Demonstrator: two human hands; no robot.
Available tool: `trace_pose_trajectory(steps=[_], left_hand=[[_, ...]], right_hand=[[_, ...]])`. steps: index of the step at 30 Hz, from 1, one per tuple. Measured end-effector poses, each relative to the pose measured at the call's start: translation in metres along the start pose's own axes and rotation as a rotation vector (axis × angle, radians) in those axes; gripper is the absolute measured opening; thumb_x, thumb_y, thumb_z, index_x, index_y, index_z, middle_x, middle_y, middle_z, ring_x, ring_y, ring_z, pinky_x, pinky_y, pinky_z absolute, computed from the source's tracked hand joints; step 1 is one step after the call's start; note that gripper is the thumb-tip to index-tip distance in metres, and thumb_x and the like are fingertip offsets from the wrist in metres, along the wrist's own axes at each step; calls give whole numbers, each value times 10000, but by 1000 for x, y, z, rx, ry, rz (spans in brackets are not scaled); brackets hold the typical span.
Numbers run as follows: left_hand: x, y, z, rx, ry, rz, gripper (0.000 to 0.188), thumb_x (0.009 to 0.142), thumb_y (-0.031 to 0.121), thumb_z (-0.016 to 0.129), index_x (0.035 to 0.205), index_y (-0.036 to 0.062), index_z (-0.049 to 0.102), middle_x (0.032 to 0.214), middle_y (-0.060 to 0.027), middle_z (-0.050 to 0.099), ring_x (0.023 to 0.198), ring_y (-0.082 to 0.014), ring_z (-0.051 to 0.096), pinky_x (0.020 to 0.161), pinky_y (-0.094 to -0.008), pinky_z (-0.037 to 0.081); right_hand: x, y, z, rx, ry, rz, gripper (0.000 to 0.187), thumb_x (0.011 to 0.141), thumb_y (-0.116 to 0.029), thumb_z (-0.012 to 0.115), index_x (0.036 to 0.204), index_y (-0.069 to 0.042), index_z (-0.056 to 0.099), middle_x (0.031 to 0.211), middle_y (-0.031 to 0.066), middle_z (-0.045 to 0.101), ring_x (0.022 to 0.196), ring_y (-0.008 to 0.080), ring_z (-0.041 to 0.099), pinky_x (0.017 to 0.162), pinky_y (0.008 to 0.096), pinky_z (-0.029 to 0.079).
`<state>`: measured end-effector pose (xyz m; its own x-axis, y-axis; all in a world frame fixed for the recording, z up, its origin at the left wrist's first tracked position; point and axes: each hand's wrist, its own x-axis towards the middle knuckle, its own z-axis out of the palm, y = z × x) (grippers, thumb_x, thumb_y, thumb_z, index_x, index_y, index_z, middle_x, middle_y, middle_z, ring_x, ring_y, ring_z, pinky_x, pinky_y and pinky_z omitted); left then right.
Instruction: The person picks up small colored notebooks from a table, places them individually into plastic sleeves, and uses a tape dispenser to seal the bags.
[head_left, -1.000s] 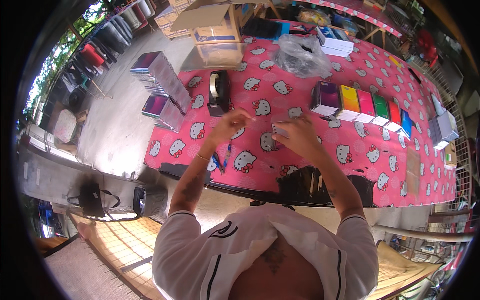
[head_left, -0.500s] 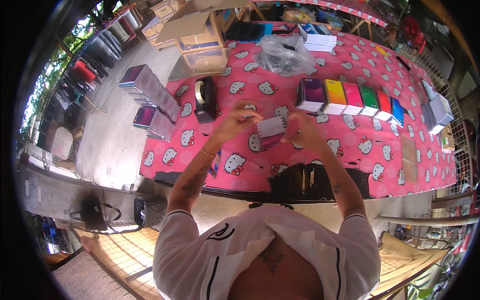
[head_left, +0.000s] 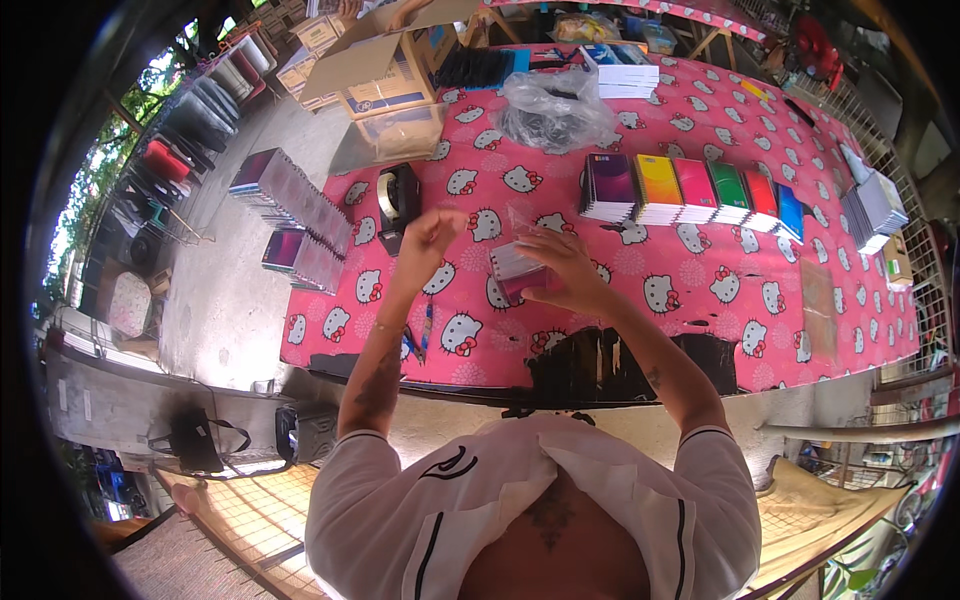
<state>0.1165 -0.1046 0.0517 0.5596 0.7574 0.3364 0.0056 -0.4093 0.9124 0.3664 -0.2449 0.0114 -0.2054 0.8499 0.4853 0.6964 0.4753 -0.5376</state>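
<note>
A small spiral notebook [head_left: 519,287] with a purple cover and a whitish upper part lies on the table in front of me. My right hand [head_left: 572,270] holds it from the right, fingers over its top and thumb at its lower edge. A faint clear film shows just above the notebook. My left hand [head_left: 430,245] is raised left of the notebook, beside the black tape dispenser [head_left: 398,205]. Its fingers are curled together; whatever they hold, if anything, is too small to make out. Scissors or pens [head_left: 418,335] lie beside my left forearm.
A row of colourful notebooks [head_left: 690,190] stands right of centre, with crumpled clear plastic [head_left: 555,108] behind. Tall notebook stacks [head_left: 295,215] stand at the left edge. An open cardboard box [head_left: 385,75] is at the back left, grey stacks [head_left: 873,215] at the far right.
My left hand has left the notebook and moved left toward the tape dispenser. My right hand has shifted left and now lies over the notebook.
</note>
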Motion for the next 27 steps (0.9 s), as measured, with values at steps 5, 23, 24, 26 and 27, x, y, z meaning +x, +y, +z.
trace_pose_trajectory(steps=[5, 23, 24, 26, 27], left_hand=[[-28, -15, 5, -88, -174, -71, 211, 934, -9, 633, 1140, 21, 667, 991, -20, 641, 930, -89, 595, 848, -260, 494], [20, -15, 42, 490, -251, 318, 231, 760, 74, 777, 967, 177, 776, 1418, -103, 458, 1325, -307, 375, 1092, -447, 333], [23, -14, 48, 523, -243, 357, 224, 757, 72, 774, 958, 172, 777, 1429, -108, 453, 1335, -314, 364, 1102, -456, 318], [26, -29, 56, 549, -240, 455, 306, 749, 85, 785, 1038, 181, 756, 1447, -142, 421, 1322, -335, 387, 1085, -461, 350], [27, -35, 63, 556, -241, 503, 349, 745, 91, 791, 1078, 185, 746, 1457, -160, 405, 1315, -346, 398, 1077, -464, 366]], right_hand=[[26, -18, 1, -2, -47, 42, 542, 790, -469, 757, 1202, -126, 677, 1201, 48, 660, 1201, 239, 553, 1061, 481, 306], [7, 55, 37, 839, 106, 435, 242, 888, -71, 679, 1128, -47, 661, 1119, 44, 627, 1034, 161, 595, 912, 297, 471], [7, 53, 41, 798, 105, 414, 255, 889, -74, 679, 1141, -43, 655, 1131, 54, 626, 1049, 163, 590, 923, 303, 466], [7, 50, 47, 717, 103, 372, 283, 890, -79, 679, 1168, -34, 642, 1155, 74, 623, 1078, 168, 581, 946, 315, 458], [6, 51, 49, 716, 94, 394, 324, 889, -90, 684, 1204, -37, 625, 1164, 78, 621, 1091, 169, 576, 956, 320, 453]])
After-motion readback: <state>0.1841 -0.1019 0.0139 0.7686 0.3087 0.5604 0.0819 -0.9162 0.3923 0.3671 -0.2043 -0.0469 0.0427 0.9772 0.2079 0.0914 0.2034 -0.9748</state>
